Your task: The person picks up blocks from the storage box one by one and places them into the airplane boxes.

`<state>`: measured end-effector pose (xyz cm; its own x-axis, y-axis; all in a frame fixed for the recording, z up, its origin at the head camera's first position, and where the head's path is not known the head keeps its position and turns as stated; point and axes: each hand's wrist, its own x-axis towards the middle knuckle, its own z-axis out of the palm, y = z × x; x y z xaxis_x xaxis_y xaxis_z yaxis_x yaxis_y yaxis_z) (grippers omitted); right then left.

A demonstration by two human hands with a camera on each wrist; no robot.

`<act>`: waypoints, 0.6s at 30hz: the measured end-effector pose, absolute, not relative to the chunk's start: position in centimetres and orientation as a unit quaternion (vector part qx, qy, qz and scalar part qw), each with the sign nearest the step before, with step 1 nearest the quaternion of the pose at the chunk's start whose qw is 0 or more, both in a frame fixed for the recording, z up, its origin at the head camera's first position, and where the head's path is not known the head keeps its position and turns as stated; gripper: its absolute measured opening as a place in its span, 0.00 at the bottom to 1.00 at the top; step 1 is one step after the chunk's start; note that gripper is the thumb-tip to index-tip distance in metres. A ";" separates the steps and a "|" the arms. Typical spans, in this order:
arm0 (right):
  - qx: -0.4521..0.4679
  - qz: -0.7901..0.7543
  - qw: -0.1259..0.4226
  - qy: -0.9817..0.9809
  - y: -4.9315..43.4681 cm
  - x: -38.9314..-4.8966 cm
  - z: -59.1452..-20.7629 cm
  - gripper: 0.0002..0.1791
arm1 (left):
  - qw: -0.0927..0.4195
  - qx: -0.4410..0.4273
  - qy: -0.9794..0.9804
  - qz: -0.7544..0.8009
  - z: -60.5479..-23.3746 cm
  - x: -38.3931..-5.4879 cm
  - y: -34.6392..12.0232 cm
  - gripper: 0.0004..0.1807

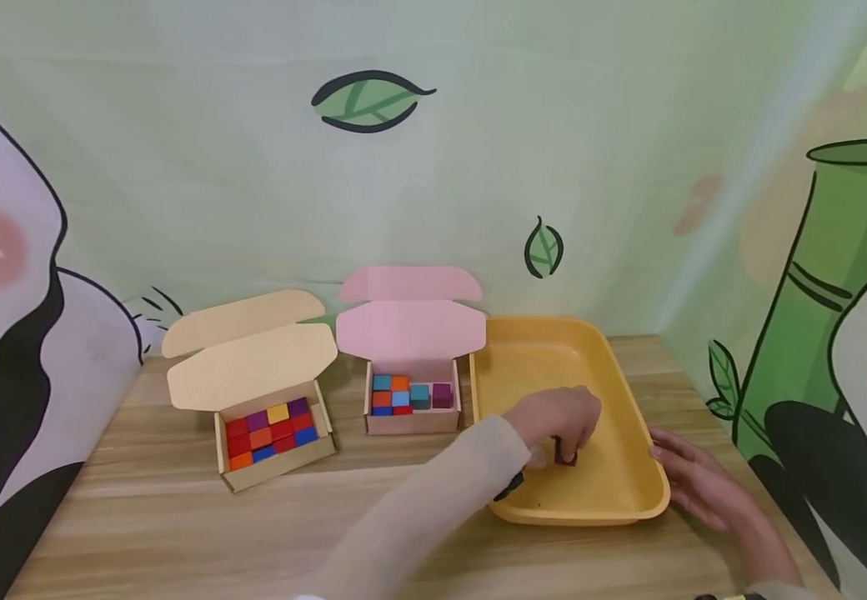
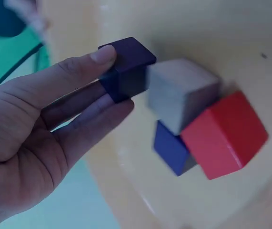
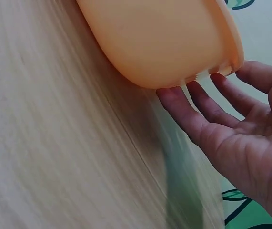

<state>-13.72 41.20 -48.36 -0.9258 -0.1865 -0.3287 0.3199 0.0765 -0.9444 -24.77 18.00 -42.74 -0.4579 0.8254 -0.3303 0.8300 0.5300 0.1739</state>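
Over the yellow tray (image 1: 504, 358), my left hand (image 1: 557, 417) pinches a dark purple cube (image 2: 135, 71) between thumb and fingers. Close by in the left wrist view, a pale wooden-looking cube (image 2: 169, 93), a red cube (image 2: 226, 136) and a blue cube (image 2: 170, 149) sit bunched together on the tray floor. The hand and sleeve hide most of these in the head view. My right hand (image 1: 704, 479) is at the tray's right side, its extended fingertips (image 3: 171, 95) touching the outer wall and rim.
To the left stands an open tan box (image 1: 276, 471) packed with coloured cubes. Between it and the tray is an open pink box (image 1: 413, 425) with several cubes inside. All rest on a wood-grain table (image 1: 156, 533) before a printed cloth backdrop (image 1: 253, 192).
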 end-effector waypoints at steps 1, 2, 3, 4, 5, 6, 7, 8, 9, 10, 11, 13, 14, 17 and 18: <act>0.045 -0.674 0.186 0.713 41.1 -13.7 -48.5 0.42 | 0.191 0.486 0.853 0.013 -42.4 -24.9 17.7 0.16; 0.044 -0.672 0.183 0.716 41.1 -13.7 -48.6 0.41 | 0.191 0.485 0.852 0.035 -42.1 -25.0 17.5 0.12; 0.043 -0.670 0.180 0.719 41.0 -13.7 -48.7 0.41 | 0.192 0.483 0.852 0.057 -41.6 -25.1 17.3 0.08; 0.044 -0.667 0.176 0.722 41.0 -13.6 -48.8 0.41 | 0.188 0.482 0.853 0.074 -41.1 -25.2 17.1 0.05; 0.045 -0.667 0.174 0.723 41.0 -13.6 -48.8 0.41 | 0.186 0.482 0.852 0.085 -40.7 -25.2 16.9 0.05; 0.048 -0.668 0.173 0.723 41.0 -13.6 -48.8 0.41 | 0.187 0.480 0.852 0.095 -40.3 -25.2 16.8 0.05; 0.051 -0.670 0.173 0.720 41.0 -13.6 -48.8 0.41 | 0.189 0.477 0.852 0.108 -40.0 -25.3 16.6 0.05; 0.054 -0.674 0.173 0.716 41.0 -13.6 -48.7 0.41 | 0.190 0.475 0.851 0.119 -39.8 -25.3 16.3 0.05; 0.058 -0.677 0.174 0.713 41.0 -13.6 -48.7 0.41 | 0.191 0.474 0.850 0.128 -39.6 -25.3 16.1 0.06; 0.061 -0.680 0.175 0.709 41.0 -13.7 -48.7 0.41 | 0.192 0.473 0.849 0.136 -39.5 -25.4 15.7 0.07; 0.062 -0.683 0.176 0.706 40.9 -13.7 -48.7 0.41 | 0.192 0.469 0.850 0.142 -39.4 -25.5 15.4 0.08; 0.064 -0.686 0.177 0.703 40.9 -13.6 -48.6 0.41 | 0.177 0.476 0.849 0.145 -39.3 -25.7 14.5 0.09; 0.063 -0.688 0.178 0.701 40.9 -13.6 -48.6 0.41 | 0.166 0.480 0.849 0.143 -39.2 -25.9 14.0 0.10; 0.060 -0.690 0.178 0.699 41.0 -13.6 -48.5 0.41 | 0.146 0.480 0.852 0.150 -38.6 -26.6 12.1 0.11; 0.057 -0.689 0.178 0.700 41.0 -13.6 -48.4 0.41 | 0.139 0.483 0.851 0.151 -38.3 -26.9 11.3 0.11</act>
<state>-13.55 41.03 -48.44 -0.9302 -0.1647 -0.3281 0.3256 0.0426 -0.9446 -26.93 11.31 -38.32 -0.4957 0.8638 -0.0900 0.7799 0.4883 0.3917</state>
